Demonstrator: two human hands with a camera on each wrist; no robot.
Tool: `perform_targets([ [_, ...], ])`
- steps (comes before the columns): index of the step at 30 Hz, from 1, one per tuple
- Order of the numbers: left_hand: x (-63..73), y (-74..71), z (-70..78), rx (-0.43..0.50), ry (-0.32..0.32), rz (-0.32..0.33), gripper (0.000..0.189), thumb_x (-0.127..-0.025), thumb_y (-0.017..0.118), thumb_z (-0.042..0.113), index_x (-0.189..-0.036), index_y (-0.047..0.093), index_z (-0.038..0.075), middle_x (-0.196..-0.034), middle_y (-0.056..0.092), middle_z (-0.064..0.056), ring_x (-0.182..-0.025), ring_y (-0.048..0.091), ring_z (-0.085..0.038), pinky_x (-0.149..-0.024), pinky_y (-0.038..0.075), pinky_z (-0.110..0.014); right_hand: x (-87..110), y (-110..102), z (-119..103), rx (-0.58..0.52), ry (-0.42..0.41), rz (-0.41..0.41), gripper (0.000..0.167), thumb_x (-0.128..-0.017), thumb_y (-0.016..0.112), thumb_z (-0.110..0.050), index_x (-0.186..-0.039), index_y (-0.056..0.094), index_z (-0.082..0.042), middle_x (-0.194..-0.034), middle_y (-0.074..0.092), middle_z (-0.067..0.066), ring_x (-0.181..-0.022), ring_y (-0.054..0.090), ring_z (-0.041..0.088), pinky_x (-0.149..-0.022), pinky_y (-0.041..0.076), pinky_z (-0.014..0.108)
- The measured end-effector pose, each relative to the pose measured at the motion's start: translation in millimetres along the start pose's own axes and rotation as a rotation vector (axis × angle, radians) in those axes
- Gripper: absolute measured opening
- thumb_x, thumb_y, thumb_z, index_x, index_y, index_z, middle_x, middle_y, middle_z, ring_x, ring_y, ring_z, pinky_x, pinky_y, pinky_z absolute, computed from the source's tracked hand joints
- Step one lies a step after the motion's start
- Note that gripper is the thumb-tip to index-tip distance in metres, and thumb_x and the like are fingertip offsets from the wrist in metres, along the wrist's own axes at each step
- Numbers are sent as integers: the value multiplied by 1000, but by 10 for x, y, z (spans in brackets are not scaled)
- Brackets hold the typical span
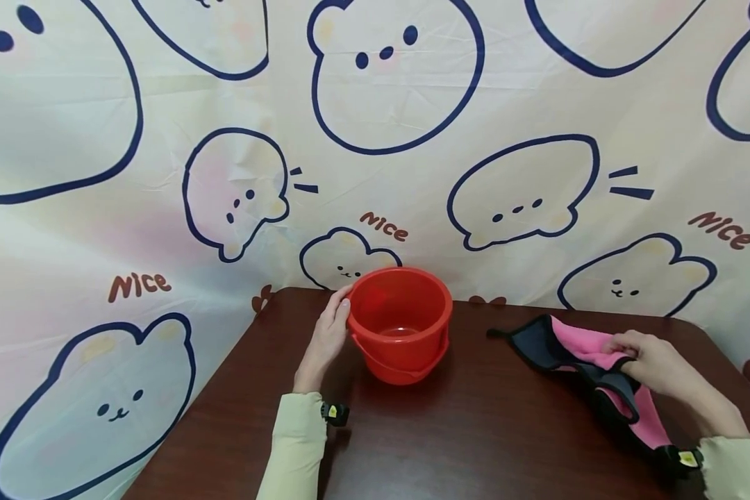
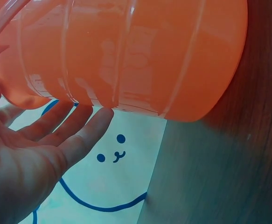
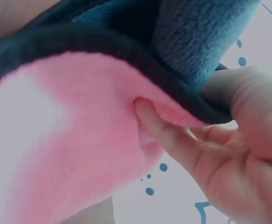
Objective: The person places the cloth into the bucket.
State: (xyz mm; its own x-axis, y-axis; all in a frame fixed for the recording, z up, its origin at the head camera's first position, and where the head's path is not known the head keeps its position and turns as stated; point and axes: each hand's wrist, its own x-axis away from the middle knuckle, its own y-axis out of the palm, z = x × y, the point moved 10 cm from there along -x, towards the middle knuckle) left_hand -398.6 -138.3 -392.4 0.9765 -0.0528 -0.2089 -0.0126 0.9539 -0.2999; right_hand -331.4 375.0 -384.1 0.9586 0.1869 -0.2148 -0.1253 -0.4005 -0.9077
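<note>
Pale backdrop sheet (image 1: pixel 425 201) across the far side, navy-outlined cartoon animals all over it, the word "Nice" repeated in brown-red. Dark reddish-brown table (image 1: pixel 437 444) in front, glossy enough to catch some light. From where I stand, one person at work, pale green sleeves (image 1: pixel 296 434) on both arms, a small black device (image 1: pixel 334 414) strapped at each wrist.

Red bucket (image 1: pixel 396 353): upright on the table, close to the far edge and left of the middle, mouth facing up. Its handle (image 1: pixel 406 376) hangs down across the near side. Shallow ridges ring the outer wall.

Left hand (image 1: pixel 326 337): at the bucket's left side, just below and along the rim. Grip apart; fingers reach out fairly straight, tips against the outer wall.

Right hand (image 1: pixel 656 362): over the right part of the table, well apart from the bucket. Grip clamped on the cloth (image 1: pixel 600 376), thumb on the grey-blue face, fingers pressing into the pink one, dark edging caught between.

Cloth: fluffy, two-coloured, black-bordered, loosely folded, spread from beneath the right hand toward the bucket without touching it. Short black tab (image 1: pixel 498 334) at the corner nearest the bucket. Cannot tell how much of the cloth rests on the table
</note>
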Motion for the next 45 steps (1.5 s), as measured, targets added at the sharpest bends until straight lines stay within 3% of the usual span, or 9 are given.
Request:
perform_targets([
  [10, -7, -2, 1, -2, -6, 7, 39, -105, 36, 45, -143, 38, 43, -145, 48, 8, -127, 55, -24, -99, 52, -48, -140, -371, -226, -38, -5, 158, 9, -83, 70, -5, -91, 69, -7, -85, 60, 8, -69, 44, 2, -56, 38, 23],
  [15, -4, 6, 7, -3, 4, 5, 38, -105, 37, 44, -143, 38, 44, -144, 49, 8, -126, 55, -24, -98, 53, -47, -198, -492, -365, -157, -41, 205, 7, -87, 68, -1, -94, 68, -3, -91, 60, 13, -71, 42, -3, -54, 41, 21],
  [22, 9, -4, 18, -2, 10, 13, 39, -105, 37, 43, -144, 38, 43, -143, 49, 9, -124, 56, -23, -98, 53, -46, -301, -543, -482, -330, 1, 164, 18, -93, 66, -10, -108, 63, -2, -105, 55, -5, -85, 50, -16, -66, 50, 10],
  [28, -6, -2, 21, -12, 10, 12, 38, -105, 37, 43, -143, 39, 43, -143, 50, 8, -125, 56, -23, -99, 52, -47, -389, -514, -581, -451, 63, 96, 36, -94, 67, -23, -121, 57, -1, -101, 57, -23, -87, 56, -11, -71, 49, 10],
  [35, -8, 6, 31, -1, 13, 8, 38, -105, 38, 43, -143, 38, 44, -143, 50, 9, -125, 56, -23, -99, 52, -47, -479, -569, -788, -557, 111, 93, 45, -96, 62, -37, -125, 55, -4, -104, 58, -23, -95, 53, 1, -75, 45, 8],
  [39, 9, 4, 30, 2, 16, 7, 38, -105, 37, 45, -143, 38, 44, -144, 49, 10, -126, 55, -23, -100, 52, -47, -564, -674, -955, -561, 102, 130, 42, -94, 64, -38, -123, 59, -8, -100, 62, -18, -88, 54, 4, -70, 43, 11],
  [41, 20, 3, 27, 6, 14, 8, 38, -105, 38, 45, -143, 37, 45, -144, 49, 11, -126, 55, -22, -100, 52, -46, -619, -739, -1059, -585, 86, 150, 39, -94, 65, -35, -121, 60, -8, -97, 64, -15, -82, 54, 7, -60, 41, 18],
  [45, 32, -3, 24, 12, 12, 11, 39, -105, 38, 44, -144, 38, 44, -144, 49, 11, -125, 56, -22, -99, 53, -45, -742, -860, -1289, -634, 65, 153, 35, -93, 67, -36, -118, 62, -12, -93, 68, -18, -90, 53, 6, -70, 41, 19],
])
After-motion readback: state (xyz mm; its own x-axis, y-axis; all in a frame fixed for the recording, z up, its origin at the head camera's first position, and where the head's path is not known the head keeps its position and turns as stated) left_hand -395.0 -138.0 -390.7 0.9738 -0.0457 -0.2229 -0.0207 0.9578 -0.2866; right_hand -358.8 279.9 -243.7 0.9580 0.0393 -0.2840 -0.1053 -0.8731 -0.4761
